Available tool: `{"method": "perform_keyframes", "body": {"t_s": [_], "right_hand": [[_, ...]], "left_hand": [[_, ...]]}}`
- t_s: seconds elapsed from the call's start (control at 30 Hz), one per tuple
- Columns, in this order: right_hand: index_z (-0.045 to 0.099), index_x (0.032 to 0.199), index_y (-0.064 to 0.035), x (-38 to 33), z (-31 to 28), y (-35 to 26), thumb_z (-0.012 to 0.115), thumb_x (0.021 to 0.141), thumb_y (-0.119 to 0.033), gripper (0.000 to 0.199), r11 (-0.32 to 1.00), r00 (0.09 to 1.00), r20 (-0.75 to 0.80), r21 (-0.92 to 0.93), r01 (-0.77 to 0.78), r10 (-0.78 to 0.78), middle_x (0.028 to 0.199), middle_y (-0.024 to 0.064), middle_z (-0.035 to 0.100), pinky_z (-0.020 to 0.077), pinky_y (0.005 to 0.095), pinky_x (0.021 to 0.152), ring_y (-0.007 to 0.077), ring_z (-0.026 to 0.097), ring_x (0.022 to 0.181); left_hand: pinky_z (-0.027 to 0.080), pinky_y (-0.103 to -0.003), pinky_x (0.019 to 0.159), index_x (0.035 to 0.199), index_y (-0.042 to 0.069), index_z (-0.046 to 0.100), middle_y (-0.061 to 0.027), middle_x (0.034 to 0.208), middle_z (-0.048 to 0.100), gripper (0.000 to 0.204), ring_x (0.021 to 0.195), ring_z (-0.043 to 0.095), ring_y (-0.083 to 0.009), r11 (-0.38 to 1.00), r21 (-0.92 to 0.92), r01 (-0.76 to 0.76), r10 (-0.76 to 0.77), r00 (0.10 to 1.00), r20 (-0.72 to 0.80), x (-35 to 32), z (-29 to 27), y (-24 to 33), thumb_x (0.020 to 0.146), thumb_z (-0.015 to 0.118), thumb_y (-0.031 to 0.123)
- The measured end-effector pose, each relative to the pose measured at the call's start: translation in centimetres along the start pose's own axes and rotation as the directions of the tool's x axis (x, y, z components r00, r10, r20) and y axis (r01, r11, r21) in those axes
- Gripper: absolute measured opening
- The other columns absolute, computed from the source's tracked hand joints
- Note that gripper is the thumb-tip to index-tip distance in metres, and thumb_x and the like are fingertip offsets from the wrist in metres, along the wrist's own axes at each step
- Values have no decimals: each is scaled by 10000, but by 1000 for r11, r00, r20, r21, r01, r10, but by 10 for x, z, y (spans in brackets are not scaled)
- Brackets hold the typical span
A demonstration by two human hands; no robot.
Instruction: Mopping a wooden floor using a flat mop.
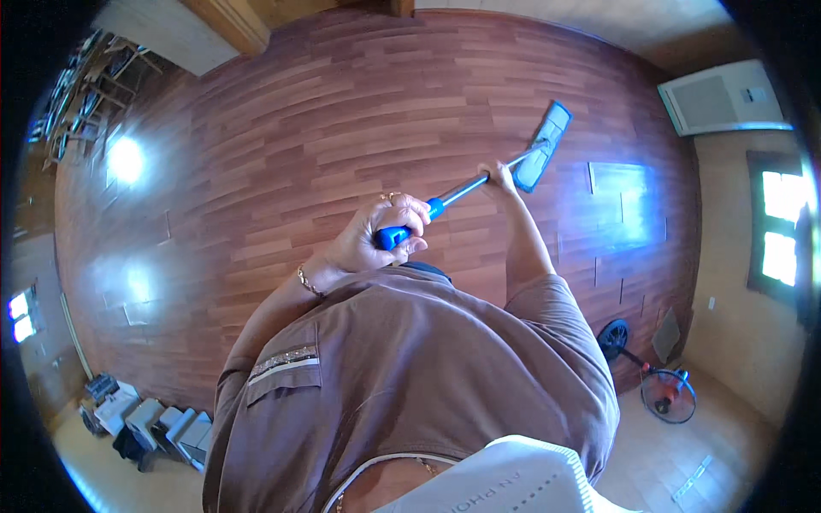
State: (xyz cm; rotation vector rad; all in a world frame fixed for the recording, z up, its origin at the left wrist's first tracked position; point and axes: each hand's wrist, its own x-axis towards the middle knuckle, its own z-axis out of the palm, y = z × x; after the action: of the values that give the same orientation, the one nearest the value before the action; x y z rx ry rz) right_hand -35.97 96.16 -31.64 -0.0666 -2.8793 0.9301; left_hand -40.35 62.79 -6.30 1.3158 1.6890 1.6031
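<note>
A flat mop (545,147) with a blue-edged, pale rectangular head lies on the wood-look floor, ahead and to the right. Its silver pole slants back toward my body and ends in a blue grip. Around that blue grip, in front of my chest, the fingers of my left hand (385,229) are wrapped; a bracelet circles the wrist. Farther down the pole, nearer the mop head, my right hand (498,178) is closed on the shaft with the arm stretched out.
Against the right wall stands a white air-conditioner unit (725,97). A pedestal fan (669,395) is at the lower right. Several pale chairs (162,423) line the lower left, and wooden furniture (94,98) fills the far left. Window light glares off the floor (342,111).
</note>
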Motion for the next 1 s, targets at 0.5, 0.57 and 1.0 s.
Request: {"method": "perform_keyframes", "body": {"t_s": [0.5,0.57,1.0], "right_hand": [[525,602,-69,-154,6,-123,654,603,-71,129,945,899,-293,152,-291,324,613,152,548,421,439,564,376,549,613],[519,599,-69,-152,16,-149,675,618,-82,158,953,913,-288,183,-243,288,606,149,544,416,435,555,378,544,607],[485,619,-63,-109,88,-323,724,672,-115,250,932,949,-258,261,251,-183,582,105,505,399,386,524,298,518,558]], "left_hand": [[453,-423,907,809,63,623,-88,928,634,156,996,586,-262,975,-206,86,-25,959,282,-35,-18,76,731,758,53],[453,-422,909,808,61,621,-94,910,636,156,993,587,-265,982,-173,72,-26,966,258,-57,-30,94,733,758,61],[439,-414,816,759,65,614,-71,887,639,173,898,630,-267,982,183,-50,48,999,16,-239,-59,206,700,777,79]]}}
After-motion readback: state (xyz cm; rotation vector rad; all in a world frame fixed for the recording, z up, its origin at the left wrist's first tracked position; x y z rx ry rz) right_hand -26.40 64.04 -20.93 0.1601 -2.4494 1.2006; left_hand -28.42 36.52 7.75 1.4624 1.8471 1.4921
